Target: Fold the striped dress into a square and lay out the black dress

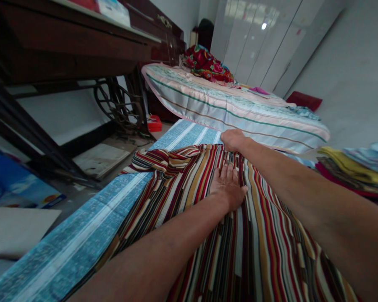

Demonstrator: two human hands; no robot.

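A multicoloured striped garment (189, 188) is spread over a blue-and-white striped cloth (103, 209), with a part like a sleeve bunched at its far left. My left hand (228, 187) lies flat on the middle of the garment, palm down and fingers stretched out. Beyond it, my right hand (233, 139) is closed at the garment's far edge, its fingers curled and apparently pinching the fabric. The fingertips of that hand are mostly hidden. My right forearm passes over the garment's right side.
A bed with a pale striped cover (233, 111) stands ahead, carrying a red floral bundle (208, 65). At the left is a dark treadle sewing table (75, 50). Folded clothes (355, 167) are stacked at the right. A red box (154, 123) sits on the floor.
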